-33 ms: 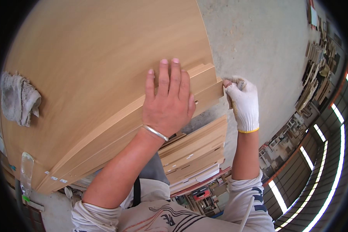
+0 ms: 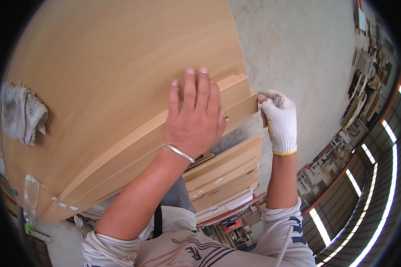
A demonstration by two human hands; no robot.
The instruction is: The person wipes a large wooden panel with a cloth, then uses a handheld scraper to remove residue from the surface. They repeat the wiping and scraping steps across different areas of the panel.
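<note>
My bare left hand (image 2: pixel 193 109), with a silver bangle on the wrist, lies across the long wooden strips (image 2: pixel 120 153) along the near edge of a wide wood-grain panel (image 2: pixel 124 66). Its fingers are stretched out, their tips reaching onto the panel. A small round hole or fitting (image 2: pixel 227 119) shows in the front strip beside that hand. My right hand (image 2: pixel 280 120) wears a white knit glove with a yellow cuff and a bare thumb tip. It is closed at the right end of the front strip; a brownish edge shows under its fingers, too hidden to name.
A crumpled grey rag (image 2: pixel 23 113) and a clear flat strip (image 2: pixel 30 200) with a green end lie on the panel's left side. Below are stacked wooden boards (image 2: pixel 227 164). Concrete floor (image 2: pixel 298 49) stretches right, toward piled offcuts (image 2: pixel 363 80) along the far side.
My right hand has shifted very slightly downward at the strip's end. My left hand has moved a hair to the right, still resting on the strips.
</note>
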